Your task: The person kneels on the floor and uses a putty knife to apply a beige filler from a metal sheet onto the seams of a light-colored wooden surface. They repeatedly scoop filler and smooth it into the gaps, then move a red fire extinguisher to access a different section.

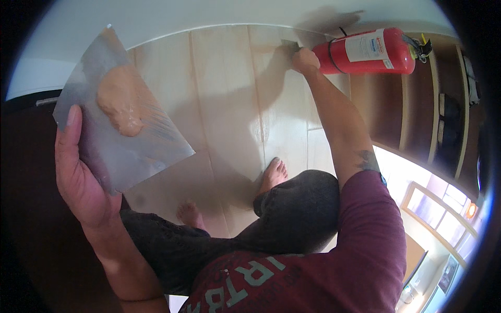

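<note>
My left hand (83, 177) is closed on a stiff, greyish sheet (151, 154), its thumb lying on top near the edge. A smooth lump of beige putty (120, 99) sits in the middle of this sheet. Far ahead, my right hand (306, 61) is closed round a putty knife, most of it hidden in the fist. Its thin, dark flat blade (290, 46) points toward the floor close to the wall's foot. Beside that hand, a red fire extinguisher (360, 52) appears at the upper right.
Pale plank-like tiles with brownish joints make up the floor (224, 99), which meets a light wall (209, 15). My bare feet stand below. Open wooden shelves (417, 109) holding shoes line the right side. A dark piece of furniture (31, 182) stands at the left.
</note>
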Motion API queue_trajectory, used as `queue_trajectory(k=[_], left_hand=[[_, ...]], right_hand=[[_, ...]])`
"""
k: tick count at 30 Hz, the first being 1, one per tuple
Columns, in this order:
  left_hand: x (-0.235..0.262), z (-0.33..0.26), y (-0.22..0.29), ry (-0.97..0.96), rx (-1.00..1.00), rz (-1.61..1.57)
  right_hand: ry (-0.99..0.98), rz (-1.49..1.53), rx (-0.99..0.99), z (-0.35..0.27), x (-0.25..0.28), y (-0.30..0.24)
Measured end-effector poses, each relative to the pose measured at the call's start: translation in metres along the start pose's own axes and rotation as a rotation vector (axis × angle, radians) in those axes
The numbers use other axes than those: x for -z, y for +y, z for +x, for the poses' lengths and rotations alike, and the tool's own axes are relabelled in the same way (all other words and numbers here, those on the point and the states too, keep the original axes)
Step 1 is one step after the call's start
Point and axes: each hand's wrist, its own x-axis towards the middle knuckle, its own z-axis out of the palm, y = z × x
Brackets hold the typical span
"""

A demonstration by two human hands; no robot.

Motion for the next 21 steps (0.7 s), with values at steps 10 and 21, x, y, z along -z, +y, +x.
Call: queue_trajectory(k=[10,21], left_hand=[[-0.015,0.007,-0.013,-0.025,0.111,-0.029],[-0.039,0.017,-0.036,0.050,0.086,-0.049]], right_hand=[[-0.171,0.060,0.308,-0.038,-0.018,-0.127],[-0.673,1.998,0.048,-0.203,0.112,-0.127]])
